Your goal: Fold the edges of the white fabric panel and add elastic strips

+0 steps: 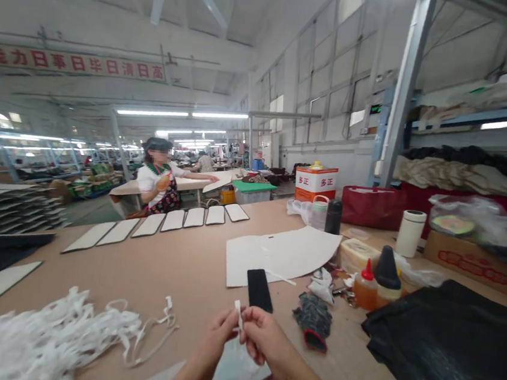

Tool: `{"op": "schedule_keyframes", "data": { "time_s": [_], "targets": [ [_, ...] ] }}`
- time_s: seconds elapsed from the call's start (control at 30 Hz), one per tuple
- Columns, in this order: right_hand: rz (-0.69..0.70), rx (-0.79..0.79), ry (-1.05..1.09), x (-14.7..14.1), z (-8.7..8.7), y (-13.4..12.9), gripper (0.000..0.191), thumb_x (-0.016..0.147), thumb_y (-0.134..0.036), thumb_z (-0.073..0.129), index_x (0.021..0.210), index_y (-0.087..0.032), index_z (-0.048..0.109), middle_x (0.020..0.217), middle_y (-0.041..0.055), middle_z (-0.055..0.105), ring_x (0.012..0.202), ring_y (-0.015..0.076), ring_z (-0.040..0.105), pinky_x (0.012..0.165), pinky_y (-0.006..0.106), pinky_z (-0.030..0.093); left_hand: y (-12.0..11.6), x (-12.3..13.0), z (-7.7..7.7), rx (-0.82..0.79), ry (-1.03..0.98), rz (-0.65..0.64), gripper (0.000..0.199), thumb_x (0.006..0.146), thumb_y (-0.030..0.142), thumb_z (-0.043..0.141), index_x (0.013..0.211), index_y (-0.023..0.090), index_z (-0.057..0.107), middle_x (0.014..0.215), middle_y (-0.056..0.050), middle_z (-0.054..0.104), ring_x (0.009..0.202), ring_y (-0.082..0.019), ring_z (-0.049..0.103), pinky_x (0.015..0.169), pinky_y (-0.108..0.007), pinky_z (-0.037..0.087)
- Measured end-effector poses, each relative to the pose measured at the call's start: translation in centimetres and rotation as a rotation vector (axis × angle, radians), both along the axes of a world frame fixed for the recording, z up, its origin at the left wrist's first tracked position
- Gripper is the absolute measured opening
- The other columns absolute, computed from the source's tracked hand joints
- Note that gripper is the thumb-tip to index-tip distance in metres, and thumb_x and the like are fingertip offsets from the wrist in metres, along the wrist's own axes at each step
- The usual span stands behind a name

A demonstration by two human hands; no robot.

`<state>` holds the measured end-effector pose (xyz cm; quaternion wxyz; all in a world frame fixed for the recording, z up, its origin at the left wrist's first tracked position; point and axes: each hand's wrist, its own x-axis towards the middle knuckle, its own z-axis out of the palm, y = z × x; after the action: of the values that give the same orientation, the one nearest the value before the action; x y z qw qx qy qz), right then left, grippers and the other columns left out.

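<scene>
Near the front edge of the table, my left hand [221, 330] and my right hand [260, 334] are close together. Both are closed on a narrow white strip [237, 307], pinched between the fingers; its end sticks up above my left thumb. Below my hands lies a pale sheet [234, 369], partly hidden by my forearms. A black phone [260, 290] rests just beyond my fingers, overlapping a large white curved panel [283, 250]. To the left is a tangled heap of white strips [47, 337].
Flat white panels with dark edges [149, 225] lie in a row across the table. Right of my hands are a dark glove [313, 318], a glue bottle [365, 286] with a red tip, and black sheet material [449, 349]. A co-worker [159, 177] sits at another table.
</scene>
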<state>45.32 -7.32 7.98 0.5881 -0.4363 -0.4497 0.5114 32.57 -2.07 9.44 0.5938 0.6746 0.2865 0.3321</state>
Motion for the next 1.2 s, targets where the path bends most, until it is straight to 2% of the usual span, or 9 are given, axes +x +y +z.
{"op": "schedule_keyframes", "data": {
  "time_s": [0.1,0.2,0.33,0.5,0.67,0.77,0.93,1.07,1.2],
  "targets": [
    [0.060,-0.073,-0.156,-0.9,-1.5,-0.3,0.021,0.062,-0.029,0.045,0.075,-0.013,0.050,0.055,-0.0034,0.053,0.029,0.0028,0.031,0.027,0.016,0.016,0.6,-1.0,0.1,-0.305,-0.294,0.169,0.025,0.072,0.037,0.063,0.077,0.013,0.060,0.075,-0.004,0.063,0.066,-0.013,0.057,0.069,-0.025,0.044],
    [0.056,-0.106,-0.123,-0.7,-2.4,-0.2,0.025,0.062,-0.031,0.045,0.078,-0.013,0.052,0.058,-0.0038,0.052,0.031,0.0020,0.030,0.028,0.015,0.016,1.1,-2.9,0.8,-0.593,-0.404,0.231,0.011,0.073,0.021,0.062,0.079,0.012,0.059,0.083,-0.007,0.065,0.070,-0.013,0.060,0.066,-0.024,0.045],
    [0.073,-0.155,-0.129,-1.6,-2.5,0.4,0.026,0.059,-0.031,0.043,0.077,-0.014,0.051,0.055,-0.0044,0.050,0.031,0.0027,0.029,0.028,0.016,0.014,0.7,-4.1,1.5,-0.747,-0.473,0.234,0.014,0.077,0.017,0.057,0.090,0.012,0.058,0.088,-0.009,0.066,0.076,-0.016,0.063,0.063,-0.025,0.047],
    [0.086,-0.240,-0.195,-2.6,-3.4,0.9,0.021,0.054,-0.029,0.039,0.069,-0.016,0.047,0.047,-0.0065,0.043,0.028,0.0035,0.026,0.027,0.017,0.011,0.8,-5.6,2.0,-0.640,-0.536,0.392,0.015,0.077,0.009,0.057,0.092,0.012,0.056,0.075,-0.005,0.066,0.067,-0.014,0.064,0.062,-0.023,0.049],
    [0.120,-0.284,-0.325,-1.4,-4.4,1.2,0.021,0.052,-0.031,0.038,0.066,-0.017,0.045,0.043,-0.0067,0.039,0.028,0.0038,0.027,0.028,0.016,0.011,2.2,-8.7,1.1,-0.590,-0.530,0.500,0.009,0.081,0.013,0.054,0.090,0.011,0.054,0.084,-0.010,0.066,0.073,-0.017,0.064,0.064,-0.025,0.051],
    [0.148,-0.289,-0.419,-0.3,-4.5,1.8,0.025,0.055,-0.033,0.039,0.072,-0.017,0.046,0.049,-0.0055,0.044,0.031,0.0039,0.031,0.029,0.015,0.019,2.9,-10.9,-0.5,-0.574,-0.519,0.521,0.007,0.080,0.013,0.055,0.087,0.010,0.056,0.082,-0.009,0.065,0.067,-0.013,0.062,0.059,-0.023,0.051],
    [0.149,-0.260,-0.679,0.9,-5.5,4.0,0.031,0.061,-0.034,0.040,0.084,-0.015,0.050,0.062,-0.0013,0.052,0.033,0.0047,0.035,0.029,0.016,0.023,3.8,-15.1,-3.8,-0.498,-0.450,0.646,0.009,0.071,0.013,0.066,0.075,0.010,0.059,0.051,0.003,0.051,0.044,-0.005,0.048,0.045,-0.015,0.042],
    [0.110,-0.239,-0.881,1.0,-7.7,6.0,0.019,0.070,-0.027,0.037,0.076,-0.015,0.051,0.064,0.0008,0.055,0.034,0.0053,0.035,0.031,0.018,0.021,3.4,-19.0,-6.2,-0.498,-0.286,0.719,0.023,0.063,0.023,0.072,0.075,0.013,0.056,0.061,0.000,0.058,0.048,-0.007,0.050,0.044,-0.016,0.039],
    [0.100,-0.143,-1.041,0.1,-9.9,7.1,0.019,0.078,-0.023,0.036,0.067,-0.017,0.050,0.061,0.0022,0.057,0.047,0.0114,0.048,0.043,0.022,0.031,2.8,-22.4,-8.4,-0.314,0.043,0.759,0.020,0.062,0.031,0.067,0.067,0.015,0.056,0.062,-0.001,0.060,0.050,-0.010,0.051,0.045,-0.018,0.032]
  ]
}}
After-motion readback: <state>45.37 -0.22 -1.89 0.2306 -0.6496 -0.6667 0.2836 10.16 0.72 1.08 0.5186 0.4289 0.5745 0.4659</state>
